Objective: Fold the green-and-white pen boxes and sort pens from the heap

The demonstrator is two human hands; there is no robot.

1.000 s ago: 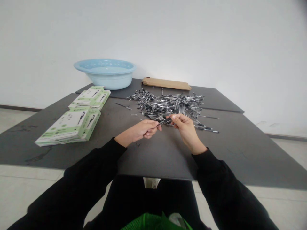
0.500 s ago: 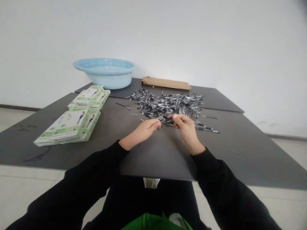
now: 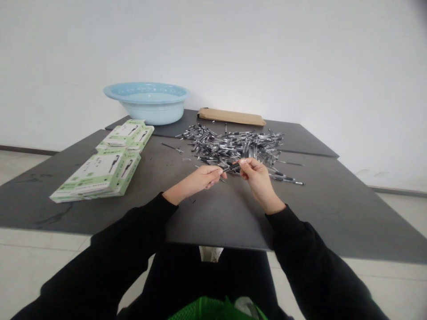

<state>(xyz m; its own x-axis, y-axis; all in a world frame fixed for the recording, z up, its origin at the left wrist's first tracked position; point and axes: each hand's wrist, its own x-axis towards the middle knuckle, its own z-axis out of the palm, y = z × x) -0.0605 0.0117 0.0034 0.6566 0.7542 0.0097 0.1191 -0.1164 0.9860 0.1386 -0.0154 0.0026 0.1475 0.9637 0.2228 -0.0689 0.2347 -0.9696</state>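
Note:
A black and clear pen (image 3: 231,168) is stretched between my two hands, just in front of a heap of similar pens (image 3: 230,144). My left hand (image 3: 203,178) pinches its left end between thumb and fingers. At the other end, my right hand (image 3: 255,178) has its thumb and fingertips closed on the dark part. Both ends of the pen are covered by fingers, so I cannot tell whether it is in one piece. Both hands are held above the dark table (image 3: 220,218).
White and green pen boxes (image 3: 96,173) are stacked on the left. Behind them stands a light blue basin (image 3: 151,106). A flat brown cardboard package (image 3: 231,116) lies by the wall. One loose pen (image 3: 170,146) lies left of the heap, and several stick out to its right.
The left hand has shifted very slightly left, its fingers a little changed on the pen. My right hand keeps nearly the same place and grip.

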